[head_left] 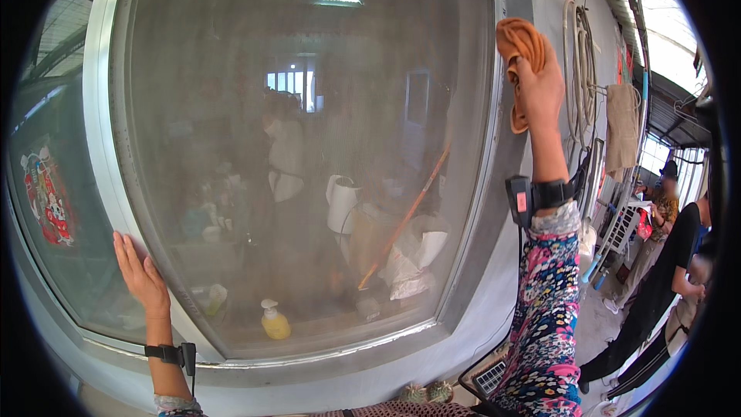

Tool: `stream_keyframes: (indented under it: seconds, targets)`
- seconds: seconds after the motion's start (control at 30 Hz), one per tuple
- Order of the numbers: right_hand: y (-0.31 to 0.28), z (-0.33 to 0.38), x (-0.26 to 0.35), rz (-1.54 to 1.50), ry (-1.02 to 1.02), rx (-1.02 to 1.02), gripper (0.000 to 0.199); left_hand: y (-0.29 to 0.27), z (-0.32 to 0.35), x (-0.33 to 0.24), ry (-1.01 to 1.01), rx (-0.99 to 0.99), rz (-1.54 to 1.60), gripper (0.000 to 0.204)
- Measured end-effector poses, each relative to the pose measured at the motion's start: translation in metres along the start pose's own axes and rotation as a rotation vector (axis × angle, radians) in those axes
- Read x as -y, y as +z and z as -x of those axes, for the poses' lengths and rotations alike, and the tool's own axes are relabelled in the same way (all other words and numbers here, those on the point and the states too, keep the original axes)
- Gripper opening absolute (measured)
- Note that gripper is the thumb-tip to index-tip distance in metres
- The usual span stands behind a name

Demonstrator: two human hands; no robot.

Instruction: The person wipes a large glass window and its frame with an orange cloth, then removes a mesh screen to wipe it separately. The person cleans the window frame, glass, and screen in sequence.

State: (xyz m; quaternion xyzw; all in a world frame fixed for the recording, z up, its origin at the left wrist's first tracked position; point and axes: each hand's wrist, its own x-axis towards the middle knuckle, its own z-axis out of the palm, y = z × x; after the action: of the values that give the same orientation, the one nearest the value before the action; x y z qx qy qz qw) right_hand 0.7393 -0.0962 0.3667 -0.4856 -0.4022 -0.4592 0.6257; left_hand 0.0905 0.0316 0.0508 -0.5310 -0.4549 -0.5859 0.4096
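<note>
A large window with a hazy pane (pixel 231 147) stands before me in a pale metal frame (pixel 100 120). My right hand (pixel 543 85) is raised at the upper right side of the frame. Its fingers close around a bunched orange-brown cloth (pixel 519 45), and part of the cloth hangs below the hand. My left hand (pixel 143 278) lies flat with fingers stretched out, on the lower left upright of the frame. Through the glass I see a yellow pump bottle (pixel 275 321) low down near the sill, a white container (pixel 341 205) and a slanting orange stick (pixel 405 216).
A coiled hose (pixel 579 69) and a hanging brown cloth (pixel 621 127) are on the wall to the right. Further right, a person in black (pixel 656 293) and others stand. Potted cacti (pixel 438 391) and a small solar panel (pixel 490 377) sit below the window. A red sticker (pixel 50 201) marks the left pane.
</note>
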Motion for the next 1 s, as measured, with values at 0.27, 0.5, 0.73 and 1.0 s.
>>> stream_keyframes:
  seconds: [0.27, 0.5, 0.73, 1.0]
  targets:
    - [0.052, -0.102, 0.009, 0.296, -0.142, -0.186, 0.06, 0.016, 0.009, 0.003, -0.044, -0.064, 0.013, 0.052]
    - [0.097, -0.153, 0.0, 0.491, -0.402, -0.299, 0.06, 0.027, 0.013, 0.006, -0.055, -0.103, 0.007, 0.056]
    - [0.101, -0.142, -0.007, 0.645, -0.448, 0.065, 0.062, 0.025, 0.01, 0.009, -0.042, -0.096, 0.025, 0.057]
    - [0.084, -0.114, -0.004, 0.594, -0.36, 0.18, 0.055, 0.024, -0.006, 0.004, -0.038, -0.075, 0.039, 0.059]
